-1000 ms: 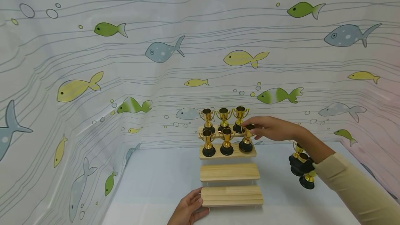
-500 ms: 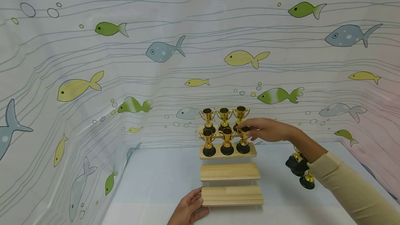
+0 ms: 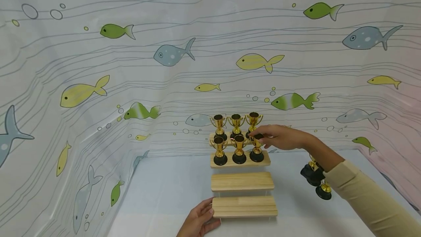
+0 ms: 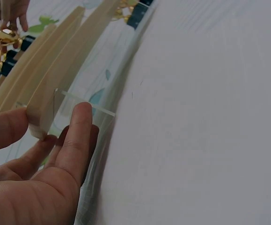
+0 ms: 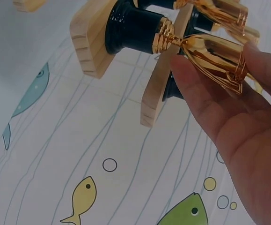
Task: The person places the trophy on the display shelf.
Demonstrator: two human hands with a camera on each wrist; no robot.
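In the head view, a wooden tiered display stand (image 3: 245, 207) rises in several plank steps. My right hand (image 3: 284, 137) holds a small gold trophy cup (image 3: 256, 156) by its bowl, at the right end of the second step from the back. The right wrist view shows thumb and fingers around the gold bowl (image 5: 212, 54), the black base (image 5: 130, 30) on the plank. Two matching trophies (image 3: 239, 156) stand to its left, three more (image 3: 235, 120) on the rear step. My left hand (image 3: 198, 219) grips the front step's left end, thumb on the plank (image 4: 60, 91), fingers below.
Several trophies (image 3: 323, 192) are grouped on the white table (image 3: 158, 193) to the right, partly behind my right forearm. The two front steps bear no trophies. A fish-patterned sheet (image 3: 210, 65) encloses the back and sides. Thin clear supports (image 4: 91, 103) carry the planks.
The right hand has shifted the trophy slightly left, and it now stands straighter on its step. Hardly anything differs over the last half second. The left hand has stayed put.
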